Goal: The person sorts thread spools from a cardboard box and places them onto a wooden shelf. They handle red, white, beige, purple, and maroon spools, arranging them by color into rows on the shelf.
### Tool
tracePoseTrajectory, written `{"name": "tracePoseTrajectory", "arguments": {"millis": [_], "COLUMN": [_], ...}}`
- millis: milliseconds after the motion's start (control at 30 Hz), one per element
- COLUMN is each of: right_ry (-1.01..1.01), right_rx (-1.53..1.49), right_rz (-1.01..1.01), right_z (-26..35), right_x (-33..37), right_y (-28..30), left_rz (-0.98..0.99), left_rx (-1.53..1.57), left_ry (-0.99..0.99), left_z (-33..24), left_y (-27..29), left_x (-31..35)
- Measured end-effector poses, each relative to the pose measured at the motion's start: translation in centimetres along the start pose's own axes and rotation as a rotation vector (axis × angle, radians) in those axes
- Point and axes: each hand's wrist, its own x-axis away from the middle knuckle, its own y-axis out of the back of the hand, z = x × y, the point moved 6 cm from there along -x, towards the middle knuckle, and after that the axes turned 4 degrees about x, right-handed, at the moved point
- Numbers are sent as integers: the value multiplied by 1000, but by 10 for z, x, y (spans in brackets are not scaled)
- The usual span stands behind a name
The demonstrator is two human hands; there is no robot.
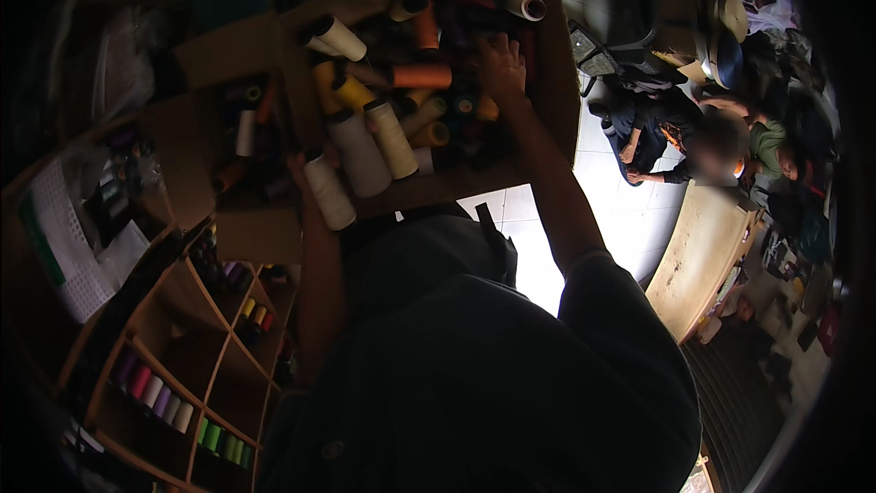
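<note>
A large cardboard box (pixel 456 190) full of thread spools lies in front of me. My left hand (pixel 302 173) is at its near left corner, closed around a cream thread spool (pixel 330 190) that tilts over the box's near edge; the spool partly hides the fingers. My right hand (pixel 503 64) reaches into the right side of the box, fingers apart over dark spools, with nothing visible in its grasp. Around the hands lie a grey spool (pixel 359 155), a pale yellow spool (pixel 391 139), an orange spool (pixel 422 76) and a white-ended spool (pixel 526 7).
A smaller open box (pixel 239 169) with spools adjoins on the left. Below it stands a wooden cubby shelf (pixel 205 288) holding rows of coloured spools. To the right, people (pixel 652 132) sit on the white tiled floor (pixel 620 210) beside a wooden bench (pixel 698 256) and piled items.
</note>
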Motion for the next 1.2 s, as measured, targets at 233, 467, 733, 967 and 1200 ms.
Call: {"name": "tracePoseTrajectory", "arguments": {"millis": [233,467,733,967,1200], "right_ry": [188,338,94,-357,-647], "right_rx": [141,9,-476,-1060,-2256], "right_rz": [80,2,-205,-173,316], "right_z": [-13,-7,-32,-61,51], "right_x": [-21,-22,-10,14,29], "right_y": [-25,-1,30,11,22], "left_rz": [33,58,97,123,153], "left_rx": [52,80,111,135,178], "left_ry": [-19,-35,-64,-105,-213], "left_z": [-5,-4,-9,-18,-35], "left_y": [-9,-15,-24,-29,-33], "left_x": [29,40,44,55,77]}}
